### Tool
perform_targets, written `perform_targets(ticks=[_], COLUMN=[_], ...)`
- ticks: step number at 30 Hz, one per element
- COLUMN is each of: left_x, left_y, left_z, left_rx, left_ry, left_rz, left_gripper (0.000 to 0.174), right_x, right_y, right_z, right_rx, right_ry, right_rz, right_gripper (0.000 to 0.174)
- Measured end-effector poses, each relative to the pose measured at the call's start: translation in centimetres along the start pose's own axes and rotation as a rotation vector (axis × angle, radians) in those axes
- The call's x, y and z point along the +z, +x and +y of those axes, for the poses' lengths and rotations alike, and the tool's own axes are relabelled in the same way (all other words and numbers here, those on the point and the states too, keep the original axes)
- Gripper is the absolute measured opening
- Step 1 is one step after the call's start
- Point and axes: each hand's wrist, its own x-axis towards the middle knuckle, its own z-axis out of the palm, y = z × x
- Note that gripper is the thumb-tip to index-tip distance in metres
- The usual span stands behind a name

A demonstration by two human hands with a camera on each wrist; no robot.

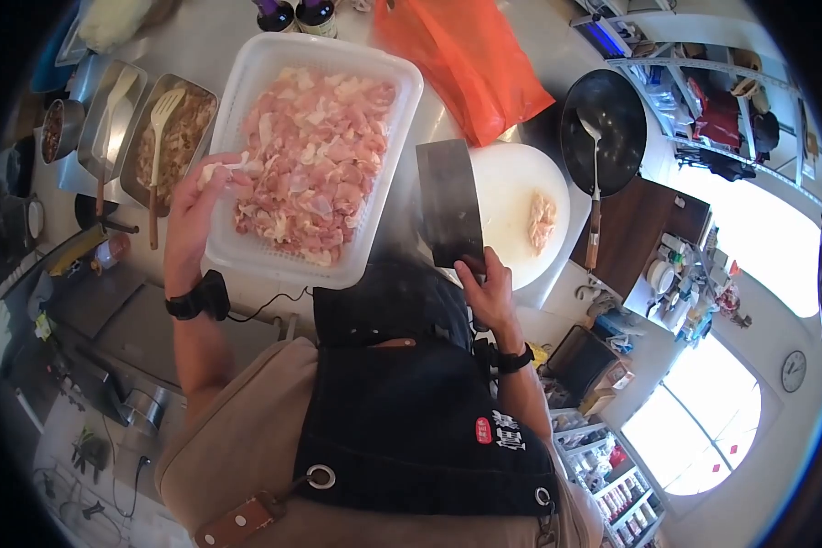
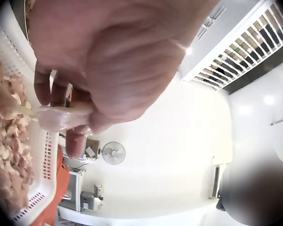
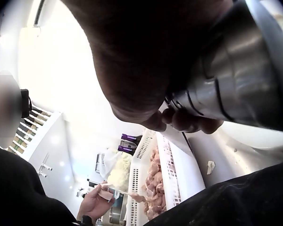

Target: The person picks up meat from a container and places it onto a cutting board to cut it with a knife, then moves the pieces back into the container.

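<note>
At the left edge of a white basket [image 1: 224,247] full of cut raw meat [image 1: 315,155], the left hand [image 1: 192,205] pinches a pale piece of meat [image 1: 237,167]. In the left wrist view that piece [image 2: 59,117] hangs between the fingers of the left hand [image 2: 127,61]. The right hand [image 1: 491,290] grips a broad cleaver [image 1: 449,201], its blade between the basket and a round white cutting board [image 1: 498,183]. One piece of meat [image 1: 542,222] lies on the board. Up close, the right hand [image 3: 141,70] is curled round the metal handle [image 3: 240,75].
An orange bag [image 1: 466,68] lies behind the basket and board. Metal trays with spatulas [image 1: 163,114] stand at the left, and a black wok [image 1: 612,119] with a ladle is at the right. Two purple-topped bottles [image 1: 315,14] stand at the back.
</note>
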Motion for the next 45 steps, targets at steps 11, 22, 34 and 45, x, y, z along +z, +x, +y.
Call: perform_targets(ticks=[11, 22, 34, 45], left_x=[3.1, 4.9, 5.7, 6.4], left_y=[-0.8, -2.5, -2.8, -1.8], left_z=[-8.2, -10.6, -12.3, -7.6], left_rx=[-0.16, -0.293, -0.28, -0.059], left_ry=[-0.36, -0.326, -0.56, -0.289], left_rz=[-0.117, -0.045, -0.033, -0.096], left_gripper=[0.046, 0.055, 0.027, 0.018], right_x=[0.3, 1.1, 1.4, 1.4], right_y=[-1.6, -2.7, -3.1, -3.3], right_z=[3.1, 4.0, 3.7, 4.6], right_rx=[-0.076, -0.037, -0.139, -0.138], right_ry=[0.005, -0.026, -0.046, -0.005], right_rz=[0.046, 0.012, 0.029, 0.078], right_gripper=[0.037, 0.038, 0.034, 0.034])
